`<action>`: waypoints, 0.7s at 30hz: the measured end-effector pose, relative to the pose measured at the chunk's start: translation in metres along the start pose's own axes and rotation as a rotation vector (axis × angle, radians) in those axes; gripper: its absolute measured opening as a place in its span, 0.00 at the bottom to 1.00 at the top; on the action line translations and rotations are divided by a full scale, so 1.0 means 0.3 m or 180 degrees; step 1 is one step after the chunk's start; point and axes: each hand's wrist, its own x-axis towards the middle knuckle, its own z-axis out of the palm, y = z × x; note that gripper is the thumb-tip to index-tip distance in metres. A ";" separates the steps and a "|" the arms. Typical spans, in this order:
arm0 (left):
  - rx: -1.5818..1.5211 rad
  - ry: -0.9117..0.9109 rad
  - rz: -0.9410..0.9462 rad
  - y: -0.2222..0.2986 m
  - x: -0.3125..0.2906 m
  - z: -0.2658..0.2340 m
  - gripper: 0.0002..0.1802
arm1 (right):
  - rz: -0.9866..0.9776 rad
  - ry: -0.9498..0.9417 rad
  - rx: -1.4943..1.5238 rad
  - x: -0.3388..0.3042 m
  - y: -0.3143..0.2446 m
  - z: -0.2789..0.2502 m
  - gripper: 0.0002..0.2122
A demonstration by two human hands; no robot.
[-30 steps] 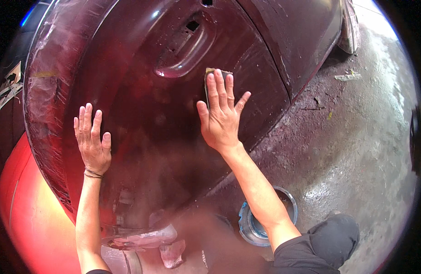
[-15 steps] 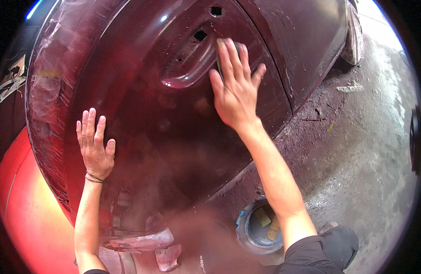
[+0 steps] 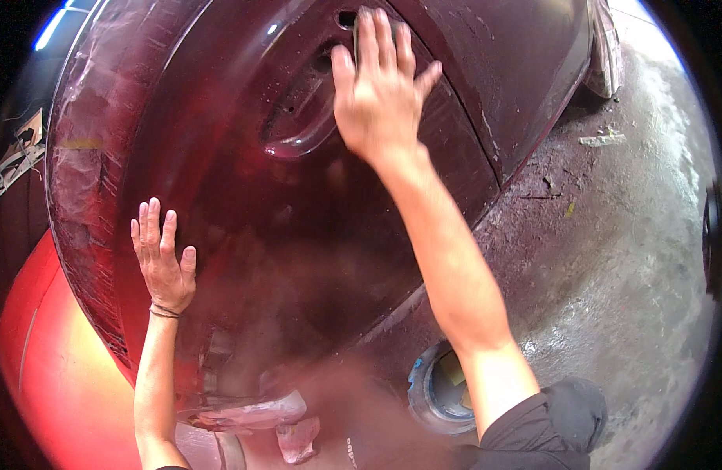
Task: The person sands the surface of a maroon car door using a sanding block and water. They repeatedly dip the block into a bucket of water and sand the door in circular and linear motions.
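Observation:
A dark red, dull car door panel (image 3: pixel 290 227) spreads out before me. My right hand (image 3: pixel 377 102) lies on it beside the handle recess (image 3: pixel 298 110), fingers extended over a flat dark sanding pad (image 3: pixel 357 48). Only slim edges of the pad show past the fingers; the rest is hidden beneath them. Farther left and lower, my left hand (image 3: pixel 164 258) rests flat against the panel, fingers stretched and thumb apart, with nothing in it. Near my right fingertips is a dark hole (image 3: pixel 347 19) in the panel.
Wrinkled masking film (image 3: pixel 83 188) covers the panel's left side. A bright red car part (image 3: pixel 55 368) stands at lower left. Under my right arm sits a round tub (image 3: pixel 424 395) with a flat yellowish piece (image 3: pixel 453 368) inside. Debris lies on the wet grey floor (image 3: pixel 627 258).
My right hand has slid up and slightly left along the panel with the sanding pad, past the handle recess toward the upper hole. My left hand stays nearly in place, slightly lower.

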 end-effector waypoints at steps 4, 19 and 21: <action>-0.0001 -0.0045 0.0012 -0.018 -0.017 -0.025 0.34 | 0.0022 -0.0043 -0.0049 -0.012 0.028 -0.008 0.32; -0.0037 0.0045 0.0024 -0.017 -0.024 -0.047 0.32 | 0.0884 -0.0321 0.0152 -0.238 0.148 -0.084 0.31; -0.0040 0.0094 0.0008 0.005 0.005 -0.021 0.32 | 0.1557 -0.0466 0.0036 -0.391 0.336 -0.131 0.31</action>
